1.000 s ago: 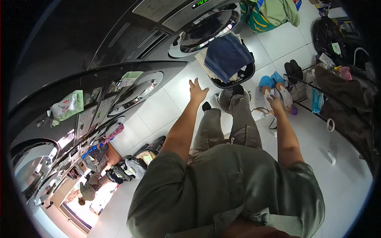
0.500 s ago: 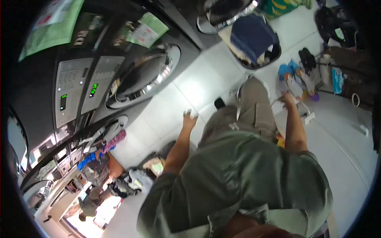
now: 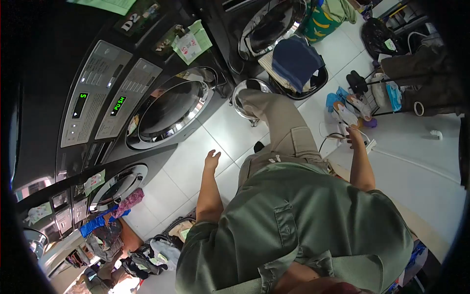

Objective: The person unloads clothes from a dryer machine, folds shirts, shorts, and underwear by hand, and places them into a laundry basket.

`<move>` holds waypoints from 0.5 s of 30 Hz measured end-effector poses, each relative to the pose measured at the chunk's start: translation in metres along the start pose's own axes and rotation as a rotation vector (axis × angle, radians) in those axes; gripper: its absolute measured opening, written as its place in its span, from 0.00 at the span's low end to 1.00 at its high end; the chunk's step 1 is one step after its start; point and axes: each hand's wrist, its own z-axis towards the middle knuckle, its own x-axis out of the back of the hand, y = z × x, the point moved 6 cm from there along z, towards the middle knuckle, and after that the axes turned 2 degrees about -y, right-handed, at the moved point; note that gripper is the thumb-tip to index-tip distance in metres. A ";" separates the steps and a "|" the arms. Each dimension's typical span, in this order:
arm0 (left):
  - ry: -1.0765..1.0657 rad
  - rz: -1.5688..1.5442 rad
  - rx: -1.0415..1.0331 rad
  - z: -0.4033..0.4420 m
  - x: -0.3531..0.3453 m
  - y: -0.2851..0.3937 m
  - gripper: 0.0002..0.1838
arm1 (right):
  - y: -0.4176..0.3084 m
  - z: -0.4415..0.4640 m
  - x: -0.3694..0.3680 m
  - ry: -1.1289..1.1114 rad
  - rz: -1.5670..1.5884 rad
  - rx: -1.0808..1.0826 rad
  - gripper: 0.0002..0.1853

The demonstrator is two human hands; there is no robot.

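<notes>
While my left hand (image 3: 211, 159) is open and empty near the machine (image 3: 172, 111) whose panel (image 3: 128, 100) glows "PUSH", my right hand (image 3: 354, 137), loosely open too, is near the sandals (image 3: 346, 115) across from that machine. "D2" marks a label (image 3: 133, 23) beyond the panel — and a black basket (image 3: 321, 89) of folded fabric (image 3: 293, 61) stands between machine and sandals.

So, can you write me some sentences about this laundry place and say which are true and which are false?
1. A navy cloth is in the black basket. True.
2. The left hand holds a sock. False: the left hand is empty.
3. One green display says PUSH. True.
4. The bag with yellow shapes is red. False: the bag is green.
5. The floor has pale tiles. True.
</notes>
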 end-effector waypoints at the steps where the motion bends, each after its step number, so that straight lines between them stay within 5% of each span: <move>1: -0.068 -0.061 0.014 -0.007 0.002 0.019 0.29 | -0.007 -0.004 0.002 0.065 0.023 0.064 0.22; 5: -0.021 -0.335 -0.050 -0.026 0.028 0.012 0.26 | -0.104 0.030 -0.004 -0.067 -0.271 0.365 0.20; 7: 0.121 -0.425 -0.095 -0.015 0.038 -0.056 0.26 | -0.183 0.005 -0.014 -0.046 -0.263 0.565 0.20; 10: 0.313 -0.678 0.199 -0.060 0.040 -0.125 0.24 | -0.286 -0.075 -0.041 -0.123 -0.180 0.892 0.21; 11: 0.401 -0.653 0.169 -0.044 0.029 -0.194 0.24 | -0.310 -0.087 -0.056 -0.101 -0.177 0.942 0.20; 15: 0.424 -0.776 0.460 -0.149 -0.012 -0.219 0.23 | -0.359 -0.152 -0.143 -0.251 -0.192 1.079 0.16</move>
